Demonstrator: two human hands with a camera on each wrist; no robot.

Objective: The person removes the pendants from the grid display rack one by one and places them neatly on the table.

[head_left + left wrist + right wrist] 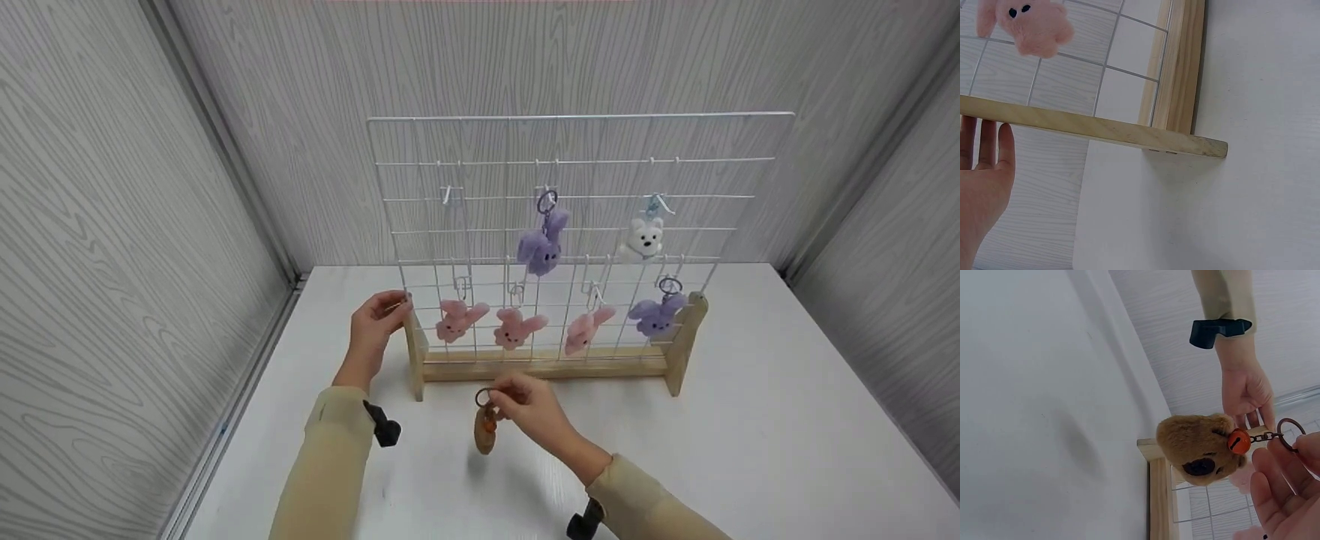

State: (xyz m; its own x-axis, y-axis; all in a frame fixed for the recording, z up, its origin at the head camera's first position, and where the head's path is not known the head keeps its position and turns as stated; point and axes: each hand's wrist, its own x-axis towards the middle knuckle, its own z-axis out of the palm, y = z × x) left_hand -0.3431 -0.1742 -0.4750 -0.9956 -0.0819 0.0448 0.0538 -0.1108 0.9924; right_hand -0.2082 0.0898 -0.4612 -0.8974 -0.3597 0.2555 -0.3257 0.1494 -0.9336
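Observation:
My right hand (531, 409) pinches the metal ring of a brown plush animal keychain (485, 433), which hangs over the table in front of the rack. Seen from the right wrist, the plush (1193, 444) has a dark nose patch, and an orange bell (1239, 441) sits by its short chain. My left hand (373, 322) holds the left wooden upright (415, 352) of a white wire grid display rack (581, 115). Its fingertips rest against that wooden upright (1089, 124) in the left wrist view.
Pink bunny keychains (514, 330) hang along the grid's lower row, with a purple bunny (657, 316) at the right end. Higher up hang another purple bunny (541, 251) and a white bear (645, 238). A bare hook (447, 196) is at upper left. Grey wood-grain panels (97, 225) surround the table.

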